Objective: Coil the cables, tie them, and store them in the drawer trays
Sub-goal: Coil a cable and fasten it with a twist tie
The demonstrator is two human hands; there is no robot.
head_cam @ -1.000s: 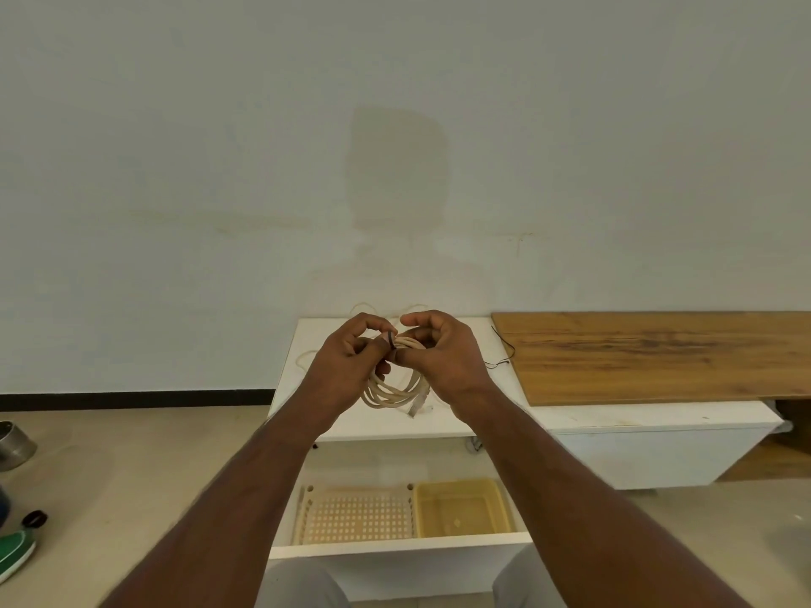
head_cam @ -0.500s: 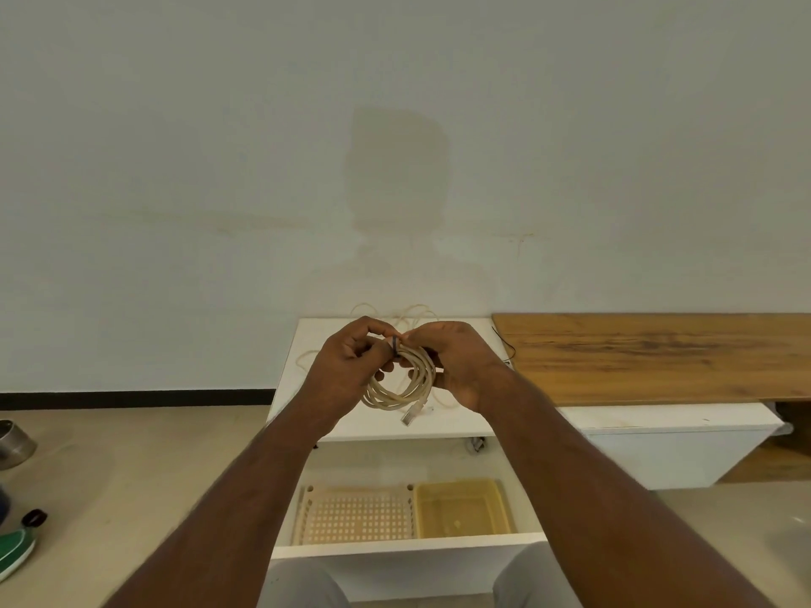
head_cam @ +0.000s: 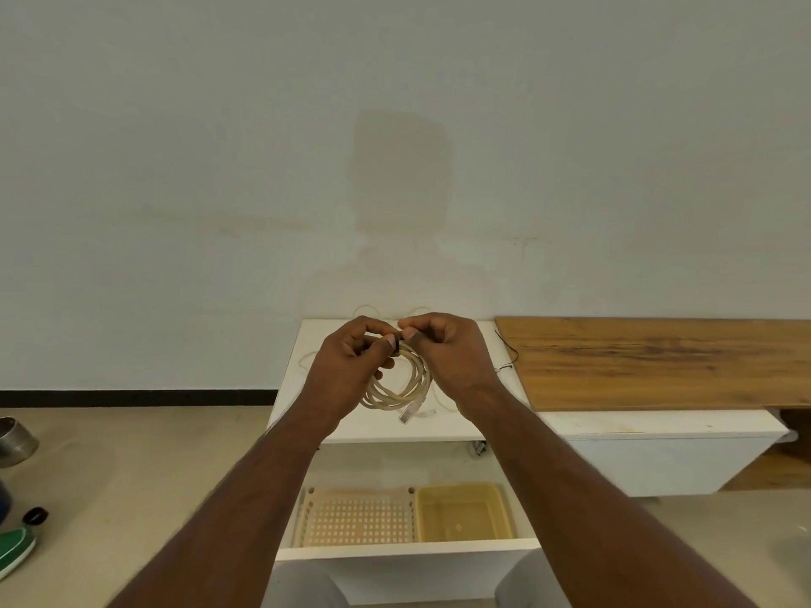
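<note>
A big pale wall (head_cam: pixel 395 147) fills the top of the view. A dark strip (head_cam: pixel 131 397) runs along its foot at 9 o'clock, above a tan floor (head_cam: pixel 131 467). A low white cabinet (head_cam: pixel 373 423) stands against the wall in the middle. A brown wood board (head_cam: pixel 658 362) lies on the white unit at 3 o'clock, touching the wall. A thin black wire (head_cam: pixel 509 353) curls just beside the board's left edge.

The drawer (head_cam: pixel 408 550) under the cabinet top is pulled out at 6 o'clock. Inside sit 2 trays side by side: a tray with holes (head_cam: pixel 355 520) on the left and a yellow tray (head_cam: pixel 461 511) on the right. They touch each other.

At 9 o'clock on the floor are a metal pot (head_cam: pixel 15 441), a black cap (head_cam: pixel 35 516) and a green thing (head_cam: pixel 15 550), well apart from the cabinet.

The cable (head_cam: pixel 403 379) is cream, wound into a round loop of a few turns. Its clear plug (head_cam: pixel 410 412) hangs at the bottom. It is held up over the cabinet top. The left hand (head_cam: pixel 351 366) grips the loop at its top. The right hand (head_cam: pixel 447 353) pinches a small dark tie (head_cam: pixel 397 344) there with thumb and finger. A loose cream cord (head_cam: pixel 364 310) lies behind the hands by the wall.
</note>
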